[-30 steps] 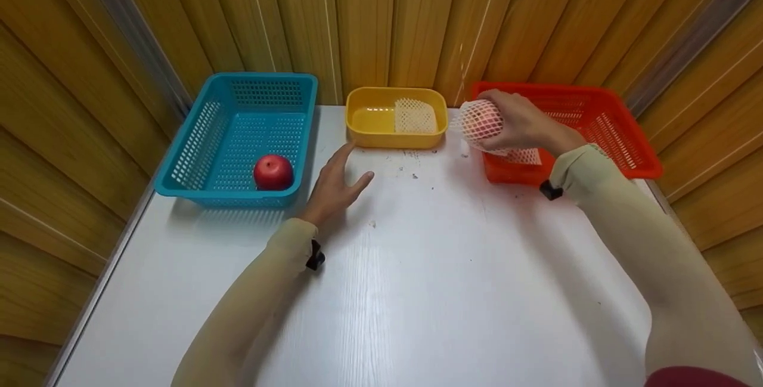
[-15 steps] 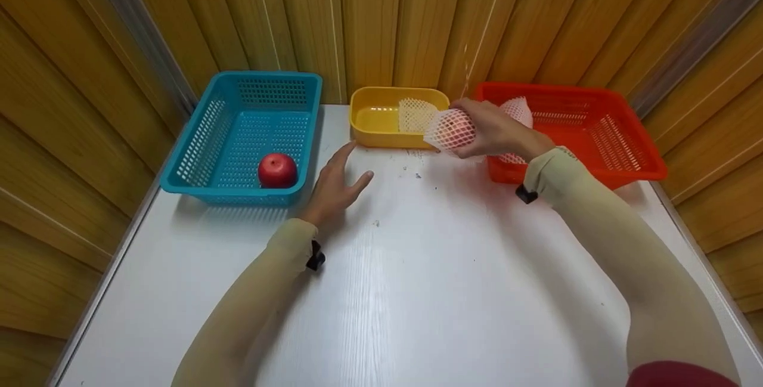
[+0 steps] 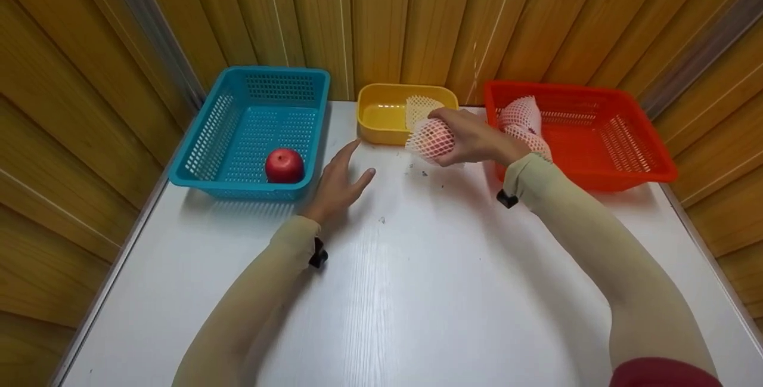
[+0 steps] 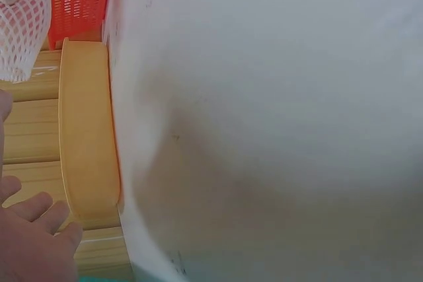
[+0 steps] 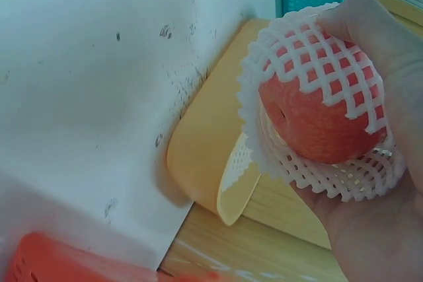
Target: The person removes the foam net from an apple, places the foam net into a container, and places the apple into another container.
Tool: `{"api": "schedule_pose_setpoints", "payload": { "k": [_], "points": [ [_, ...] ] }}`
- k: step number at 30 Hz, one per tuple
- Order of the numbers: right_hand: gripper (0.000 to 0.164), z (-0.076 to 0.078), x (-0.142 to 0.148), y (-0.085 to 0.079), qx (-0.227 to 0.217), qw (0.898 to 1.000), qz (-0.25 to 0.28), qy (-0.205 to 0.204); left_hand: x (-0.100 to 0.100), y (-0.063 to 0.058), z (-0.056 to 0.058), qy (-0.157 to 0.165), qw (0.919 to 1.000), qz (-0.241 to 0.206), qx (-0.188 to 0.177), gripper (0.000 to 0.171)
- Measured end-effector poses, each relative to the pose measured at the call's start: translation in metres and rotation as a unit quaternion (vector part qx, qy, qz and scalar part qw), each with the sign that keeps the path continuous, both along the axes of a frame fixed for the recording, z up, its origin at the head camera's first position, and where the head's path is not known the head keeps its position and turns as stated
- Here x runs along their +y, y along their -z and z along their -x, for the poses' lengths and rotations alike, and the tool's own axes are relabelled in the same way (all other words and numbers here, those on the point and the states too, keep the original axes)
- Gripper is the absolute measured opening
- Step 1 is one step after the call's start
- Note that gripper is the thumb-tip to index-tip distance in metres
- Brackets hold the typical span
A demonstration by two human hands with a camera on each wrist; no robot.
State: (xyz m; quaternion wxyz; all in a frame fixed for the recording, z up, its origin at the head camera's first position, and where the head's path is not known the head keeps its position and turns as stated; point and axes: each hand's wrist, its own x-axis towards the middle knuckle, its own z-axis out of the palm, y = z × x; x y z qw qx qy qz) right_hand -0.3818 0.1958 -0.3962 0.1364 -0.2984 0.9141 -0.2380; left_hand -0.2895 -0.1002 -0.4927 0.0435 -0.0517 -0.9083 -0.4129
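My right hand [image 3: 474, 136] grips a red apple [image 5: 317, 120] sleeved in a white foam net [image 5: 310, 51], just in front of the yellow tray [image 3: 381, 130]. In the right wrist view, part of the apple shows bare through the net's open end. To the left, my left hand [image 3: 337, 187] reaches over the table with fingers spread and nothing in it. Beside it stands the blue basket [image 3: 238, 183], with a bare red apple [image 3: 284, 166] in its near right corner. One flat foam net [image 3: 420, 110] lies in the yellow tray.
At the right, a red basket [image 3: 614, 181] holds net-wrapped fruit [image 3: 521, 115] along its left side. Wood-patterned panels [image 3: 381, 23] rise behind the containers and on both sides of the white table [image 3: 417, 291].
My right hand has carried the netted apple left from the red basket to the yellow tray's front. Net-wrapped fruit in the red basket has come into view. My left hand stays nearly still.
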Motion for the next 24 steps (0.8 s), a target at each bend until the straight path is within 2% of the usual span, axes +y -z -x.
{"api": "schedule_pose_setpoints", "payload": {
  "k": [12, 24],
  "points": [
    [0.096, 0.000, -0.025, 0.015, 0.022, 0.998, 0.003, -0.052, -0.002, 0.002, -0.003, -0.003, 0.9999, -0.006, -0.008, 0.076],
    [0.091, 0.000, -0.040, 0.032, 0.009, 0.999, 0.008, -0.048, -0.006, 0.003, -0.002, -0.002, 0.9999, -0.010, 0.002, 0.071]
  ]
}}
